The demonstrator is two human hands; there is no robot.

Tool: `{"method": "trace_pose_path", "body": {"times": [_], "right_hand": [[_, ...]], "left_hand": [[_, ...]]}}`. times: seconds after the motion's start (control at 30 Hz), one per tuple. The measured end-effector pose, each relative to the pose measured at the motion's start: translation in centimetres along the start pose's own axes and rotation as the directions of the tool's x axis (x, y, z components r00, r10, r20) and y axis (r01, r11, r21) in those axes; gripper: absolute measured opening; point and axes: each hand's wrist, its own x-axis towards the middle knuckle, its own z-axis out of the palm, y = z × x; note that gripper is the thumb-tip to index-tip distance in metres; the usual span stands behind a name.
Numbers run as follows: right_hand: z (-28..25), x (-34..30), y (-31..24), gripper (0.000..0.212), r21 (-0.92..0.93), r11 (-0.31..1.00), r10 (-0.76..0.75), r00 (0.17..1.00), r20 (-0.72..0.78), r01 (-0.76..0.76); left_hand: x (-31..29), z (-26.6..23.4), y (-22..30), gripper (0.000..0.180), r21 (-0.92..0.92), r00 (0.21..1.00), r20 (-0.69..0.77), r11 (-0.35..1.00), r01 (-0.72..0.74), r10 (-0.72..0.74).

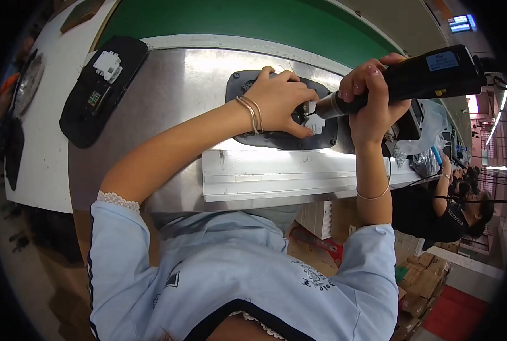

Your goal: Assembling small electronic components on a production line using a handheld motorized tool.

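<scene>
Across the metal table (pixel 174 74), bright patches of light lie on the surface, and a green panel (pixel 225 20) runs along the 12 o'clock side. At 10 o'clock rests a second dark housing (pixel 102 90) with a white part of its own; toward 4 o'clock, beyond the edge, cartons (pixel 427 278) are stacked, and a co-worker in black (pixel 429 213) is between 3 and 4.

My dark grey housing (pixel 276 140) lies flat under my left hand (pixel 279 99), with a white bar (pixel 265 176) at its 6 o'clock side. The small white part (pixel 315 124) on it sits at about 4 o'clock from my left palm and 8 o'clock from my right hand (pixel 373 105).

My left grip is spread wide over the housing, thumb toward 4 o'clock, the forearm running back to 8 (two thin bangles circle that wrist). My right grip is wrapped firmly round the black power screwdriver (pixel 412 77), forearm up from 6 o'clock; the tool's bit points to 9, beside the white part, though I cannot tell whether it touches.
</scene>
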Motion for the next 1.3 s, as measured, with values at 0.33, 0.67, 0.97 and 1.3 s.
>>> {"method": "trace_pose_path", "body": {"times": [0.33,0.67,0.97,1.3], "right_hand": [[0.6,-0.4,0.6,0.018,-0.015,0.999,-0.042,0.999,-0.003,0.042],[0.9,-0.1,0.2,0.031,-0.119,0.993,0.018,0.998,-0.057,-0.025],[-2.9,-5.6,-6.4,0.033,0.099,0.965,-0.231,0.964,-0.134,0.244],[-4.8,-7.7,-5.6,0.030,0.014,0.984,-0.175,0.968,-0.182,0.180]], "left_hand": [[-0.1,0.1,-0.1,0.062,0.006,1.000,0.000,1.000,-0.001,0.001],[-0.1,-1.9,0.3,0.053,0.016,0.998,0.051,1.000,0.026,-0.027],[6.1,-3.6,-5.6,0.074,0.240,0.934,0.122,0.903,-0.356,0.336],[1.4,-9.6,-9.6,0.060,0.396,0.984,-0.147,0.906,0.152,-0.100]]}}
